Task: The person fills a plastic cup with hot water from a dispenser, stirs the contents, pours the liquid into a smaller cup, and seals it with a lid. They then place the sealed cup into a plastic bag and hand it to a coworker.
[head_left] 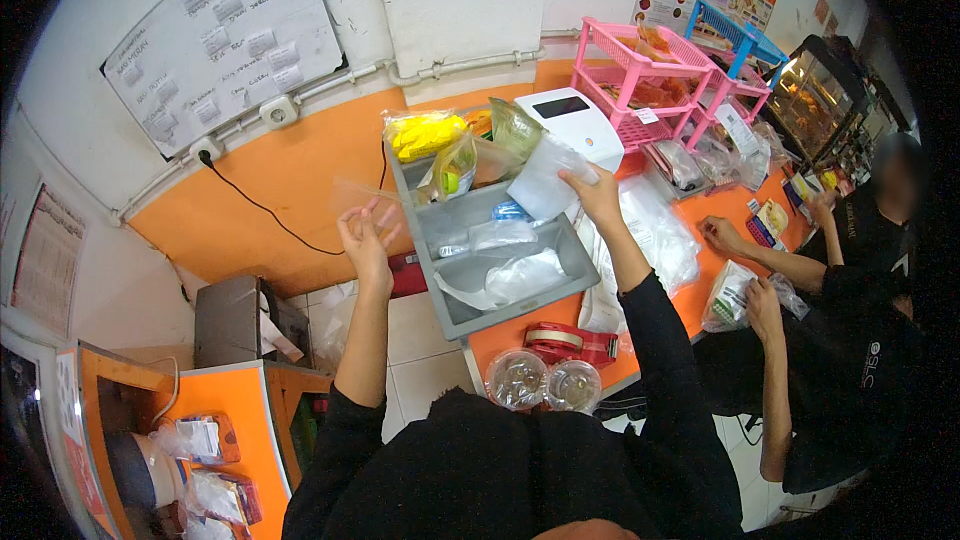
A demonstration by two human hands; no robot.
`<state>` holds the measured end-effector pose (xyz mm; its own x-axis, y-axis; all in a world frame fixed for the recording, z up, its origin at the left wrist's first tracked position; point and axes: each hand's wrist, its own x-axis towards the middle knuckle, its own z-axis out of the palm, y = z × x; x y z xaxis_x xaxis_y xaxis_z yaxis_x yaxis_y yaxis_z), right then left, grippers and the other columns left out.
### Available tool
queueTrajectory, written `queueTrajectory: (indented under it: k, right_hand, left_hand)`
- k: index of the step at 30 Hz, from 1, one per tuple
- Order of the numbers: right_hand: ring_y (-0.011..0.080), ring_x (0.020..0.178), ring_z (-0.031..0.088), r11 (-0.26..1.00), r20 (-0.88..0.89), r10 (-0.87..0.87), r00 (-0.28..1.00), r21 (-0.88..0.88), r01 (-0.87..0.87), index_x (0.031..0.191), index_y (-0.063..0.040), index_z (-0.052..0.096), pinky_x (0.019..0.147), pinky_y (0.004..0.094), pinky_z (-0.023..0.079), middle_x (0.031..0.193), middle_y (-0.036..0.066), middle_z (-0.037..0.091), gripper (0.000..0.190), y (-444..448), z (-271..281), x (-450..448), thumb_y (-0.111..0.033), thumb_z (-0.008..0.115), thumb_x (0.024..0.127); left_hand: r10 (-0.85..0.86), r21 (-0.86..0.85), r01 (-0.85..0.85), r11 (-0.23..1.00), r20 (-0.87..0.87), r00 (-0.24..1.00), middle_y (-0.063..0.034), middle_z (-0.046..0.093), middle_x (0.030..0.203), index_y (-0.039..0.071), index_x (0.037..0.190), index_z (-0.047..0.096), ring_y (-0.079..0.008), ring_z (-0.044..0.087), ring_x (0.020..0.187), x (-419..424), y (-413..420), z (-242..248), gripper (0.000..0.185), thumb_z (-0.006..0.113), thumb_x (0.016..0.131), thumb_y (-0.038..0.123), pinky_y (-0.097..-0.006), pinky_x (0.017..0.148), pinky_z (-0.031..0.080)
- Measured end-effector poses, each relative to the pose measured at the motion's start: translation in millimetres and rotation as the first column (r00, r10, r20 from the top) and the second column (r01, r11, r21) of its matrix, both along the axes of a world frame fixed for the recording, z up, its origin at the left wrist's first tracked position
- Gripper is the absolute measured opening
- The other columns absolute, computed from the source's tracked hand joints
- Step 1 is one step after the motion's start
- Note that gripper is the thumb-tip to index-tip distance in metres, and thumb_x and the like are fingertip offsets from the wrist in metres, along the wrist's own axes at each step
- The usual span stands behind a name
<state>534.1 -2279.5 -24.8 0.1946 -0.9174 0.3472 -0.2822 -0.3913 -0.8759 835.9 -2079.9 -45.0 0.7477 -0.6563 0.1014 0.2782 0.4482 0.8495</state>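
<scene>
My right hand (598,199) grips a stack of flat, clear plastic bags (551,176) above the right side of a grey divided plastic tray (517,306). Left of the tray, my left hand (369,247) is raised, with a thin transparent plastic bag (358,193) at its fingertips and the other fingers spread. In the tray's near compartments lie white plastic bags (525,276), a clear packet (502,235) and a blue packet (510,211). Yellow plastic packaging (427,136) and a greenish plastic bag (514,127) fill its far end.
A red tape dispenser (562,343) and clear round plastic containers (517,379) sit by the orange table's (491,352) near edge. Behind the tray are a white label printer (574,120) and pink tiered racks (634,86). At right, a co-worker (840,300) handles a bagged package (729,296).
</scene>
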Motion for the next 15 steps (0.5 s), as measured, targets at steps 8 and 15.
queueTrajectory:
  k: [8, 15]
  right_hand:
    - [0.0165, 0.085, 0.066, 0.969, 0.186, -0.241, 0.953, 0.101, 0.226, 0.104, 0.004, 0.069, 0.077, 0.0308, 0.05, 0.094, 0.012, 0.072, 0.037, 23, 47, -8, -0.027, 0.074, 0.085]
    - [0.0156, 0.085, 0.063, 0.976, 0.406, -0.142, 0.903, -0.093, 0.195, 0.099, 0.006, 0.067, 0.079, 0.0316, 0.049, 0.095, 0.011, 0.07, 0.033, 41, 80, -20, -0.025, 0.072, 0.087]
  left_hand:
    - [-0.578, 0.613, -0.045, 0.789, 0.765, 0.284, -0.0235, 0.059, 0.117, 0.005, 0.111, 0.052, -0.0398, 0.061, 0.103, -31, -12, -14, 0.026, 0.06, 0.09, 0.017, -0.0447, 0.084, 0.05]
    - [-0.226, 0.23, -0.265, 0.936, 0.973, 0.046, -0.0163, 0.055, 0.117, 0.008, 0.119, 0.053, -0.0369, 0.051, 0.113, -76, -19, 31, 0.055, 0.073, 0.072, 0.026, -0.0463, 0.094, 0.041]
